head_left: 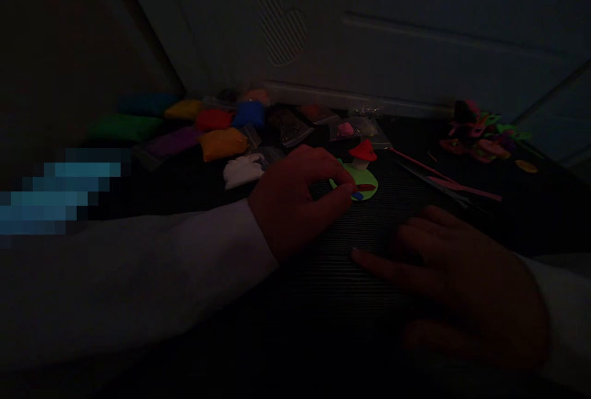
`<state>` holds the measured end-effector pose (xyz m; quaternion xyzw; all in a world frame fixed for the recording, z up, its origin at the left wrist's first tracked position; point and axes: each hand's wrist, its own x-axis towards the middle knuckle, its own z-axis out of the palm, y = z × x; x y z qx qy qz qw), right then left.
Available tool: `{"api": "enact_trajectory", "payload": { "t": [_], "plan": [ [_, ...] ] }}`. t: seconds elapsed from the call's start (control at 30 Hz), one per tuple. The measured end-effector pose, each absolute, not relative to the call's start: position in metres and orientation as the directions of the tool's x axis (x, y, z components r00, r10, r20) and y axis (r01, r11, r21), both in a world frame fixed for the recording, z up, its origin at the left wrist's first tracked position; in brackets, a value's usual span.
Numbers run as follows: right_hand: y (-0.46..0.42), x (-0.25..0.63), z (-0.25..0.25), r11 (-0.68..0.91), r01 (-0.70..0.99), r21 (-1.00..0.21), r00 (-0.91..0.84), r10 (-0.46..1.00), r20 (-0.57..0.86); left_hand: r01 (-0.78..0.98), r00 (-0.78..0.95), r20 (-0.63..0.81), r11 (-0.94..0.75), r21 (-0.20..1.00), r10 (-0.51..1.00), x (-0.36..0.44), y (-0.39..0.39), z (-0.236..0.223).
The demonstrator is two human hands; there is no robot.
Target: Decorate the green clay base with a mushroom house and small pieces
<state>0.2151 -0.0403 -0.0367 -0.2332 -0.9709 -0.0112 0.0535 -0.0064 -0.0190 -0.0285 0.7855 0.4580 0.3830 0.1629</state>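
On a dark bench [314,313], pinches with left hand [302,202], thumb and finger close; cannot tell if holding anything. Points with right hand [466,282], thumb wide, seemingly holding nothing. Best to touch softly, not bumping the mushroom [362,151]. Just under left grip: near edge of green disc [368,175], red bit [367,188] and blue bit [357,196] close by.

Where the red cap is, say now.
In the head view, right of centre: the red cap tops a white stem on the green disc, just beyond the left hand.
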Motion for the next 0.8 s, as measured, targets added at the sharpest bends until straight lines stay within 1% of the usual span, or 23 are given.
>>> {"api": "enact_trajectory", "payload": {
  "t": [0.17,0.3,0.43,0.57,0.7,0.8],
  "plan": [
    [-0.0392,0.2151,-0.0364,0.875,0.484,0.006,-0.871,0.481,0.106,0.585,0.300,0.452,-0.537,0.608,0.840,-0.0069,-0.0182,-0.0292],
    [-0.0401,0.2146,-0.0358,0.894,0.447,-0.011,-0.890,0.446,0.095,0.586,0.298,0.459,-0.540,0.605,0.837,-0.0068,-0.0186,-0.0296],
    [-0.0404,0.2152,-0.0364,0.880,0.474,-0.005,-0.876,0.472,0.100,0.579,0.298,0.461,-0.542,0.609,0.836,-0.0066,-0.0201,-0.0292],
    [-0.0400,0.2159,-0.0369,0.892,0.452,-0.017,-0.887,0.451,0.097,0.580,0.296,0.468,-0.546,0.604,0.833,-0.0063,-0.0193,-0.0288],
    [-0.0398,0.2160,-0.0361,0.874,0.485,-0.006,-0.870,0.484,0.094,0.592,0.295,0.459,-0.538,0.601,0.838,-0.0059,-0.0181,-0.0283],
    [-0.0413,0.2150,-0.0354,0.887,0.462,-0.014,-0.882,0.461,0.099,0.593,0.288,0.458,-0.532,0.605,0.841,-0.0057,-0.0183,-0.0282]
  ]
}}
